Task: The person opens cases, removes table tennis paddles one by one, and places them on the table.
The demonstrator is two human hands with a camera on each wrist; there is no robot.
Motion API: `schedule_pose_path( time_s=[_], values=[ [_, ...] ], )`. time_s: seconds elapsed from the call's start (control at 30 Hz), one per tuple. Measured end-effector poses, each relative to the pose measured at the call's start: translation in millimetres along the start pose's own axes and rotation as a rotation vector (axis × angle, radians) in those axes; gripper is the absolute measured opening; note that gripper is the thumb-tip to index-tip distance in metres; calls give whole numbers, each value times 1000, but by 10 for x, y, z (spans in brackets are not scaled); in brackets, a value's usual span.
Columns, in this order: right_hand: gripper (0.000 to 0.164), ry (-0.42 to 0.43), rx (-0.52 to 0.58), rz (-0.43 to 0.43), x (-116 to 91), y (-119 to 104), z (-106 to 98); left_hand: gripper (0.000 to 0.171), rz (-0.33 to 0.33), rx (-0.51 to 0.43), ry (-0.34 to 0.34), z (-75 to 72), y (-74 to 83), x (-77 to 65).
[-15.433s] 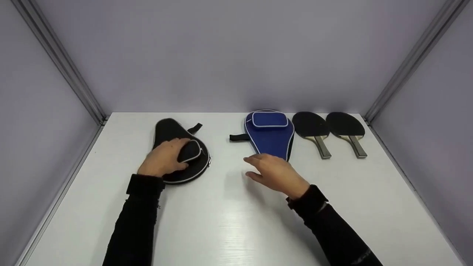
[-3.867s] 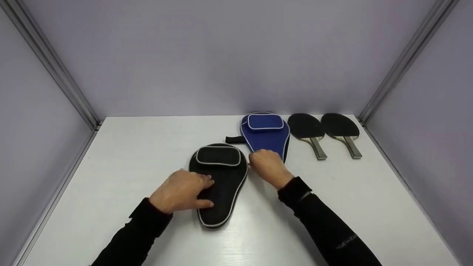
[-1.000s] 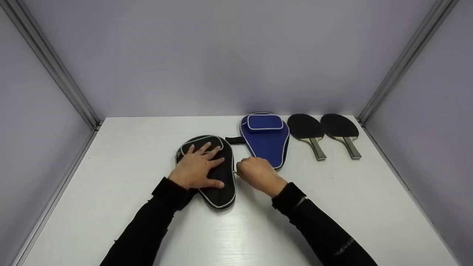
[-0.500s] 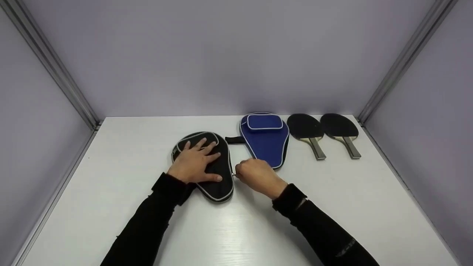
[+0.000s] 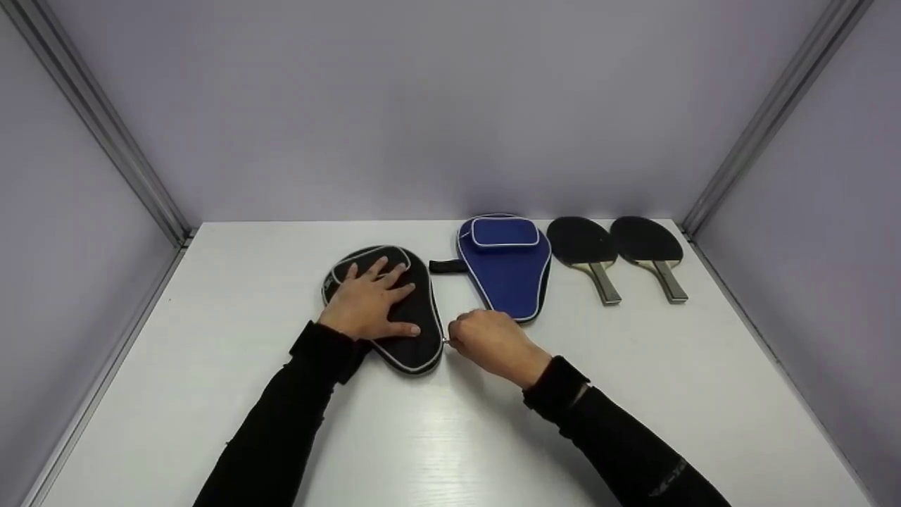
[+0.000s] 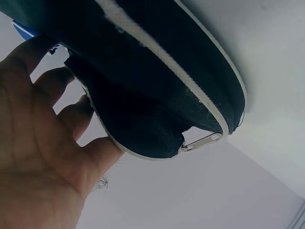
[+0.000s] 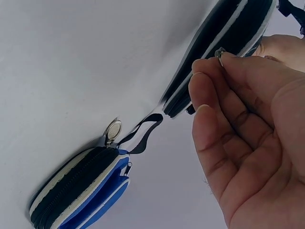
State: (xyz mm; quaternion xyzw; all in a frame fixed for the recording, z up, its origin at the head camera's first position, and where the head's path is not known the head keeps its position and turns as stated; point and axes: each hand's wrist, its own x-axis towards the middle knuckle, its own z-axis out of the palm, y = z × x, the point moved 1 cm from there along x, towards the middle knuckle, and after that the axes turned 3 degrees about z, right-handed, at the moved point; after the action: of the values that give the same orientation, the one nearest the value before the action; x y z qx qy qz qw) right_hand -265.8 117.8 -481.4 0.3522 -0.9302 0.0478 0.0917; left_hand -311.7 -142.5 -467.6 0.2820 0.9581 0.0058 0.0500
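Observation:
A black table tennis bat case (image 5: pixel 422 306) with white piping lies on the table, its wide pocket end facing away. My left hand (image 5: pixel 366 306) is spread flat over it, fingertips on the pocket. The left wrist view shows a metal zipper pull (image 6: pixel 202 141) at that pocket's corner. At the case's right edge, my right hand (image 5: pixel 496 343) pinches another zipper pull (image 7: pixel 219 53) between thumb and forefinger; the fingers mostly cover it. Just beyond the right hand lies a blue bat case (image 5: pixel 512 282) with a black strap (image 5: pixel 448 267) pointing left.
Two table tennis bats (image 5: pixel 583 243) with black faces lie side by side at the back right, handles towards me. The white table (image 5: pixel 450 451) is enclosed by grey walls (image 5: pixel 450 113) at the back and sides.
Over the last second the black case slid away and slightly left under my left hand, while the right hand drew the zipper pull towards its narrow end. Earlier the case lay turned round, further left.

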Motion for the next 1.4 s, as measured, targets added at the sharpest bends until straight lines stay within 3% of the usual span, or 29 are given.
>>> schedule_pose_path(
  time_s=[0.4,0.7,1.1,1.4],
  values=[
    [17,37,-58,-55,-60,-101,-2,93,-37,-22,-11,-33,-52,31],
    [15,-5,-22,-49,-57,-155,-43,93,-41,-14,1,-30,-53,25],
    [14,4,35,-16,-36,-25,-42,94,-84,9,13,-1,0,9],
    [11,15,55,50,-33,177,-55,87,-102,34,27,4,6,-108]
  ],
)
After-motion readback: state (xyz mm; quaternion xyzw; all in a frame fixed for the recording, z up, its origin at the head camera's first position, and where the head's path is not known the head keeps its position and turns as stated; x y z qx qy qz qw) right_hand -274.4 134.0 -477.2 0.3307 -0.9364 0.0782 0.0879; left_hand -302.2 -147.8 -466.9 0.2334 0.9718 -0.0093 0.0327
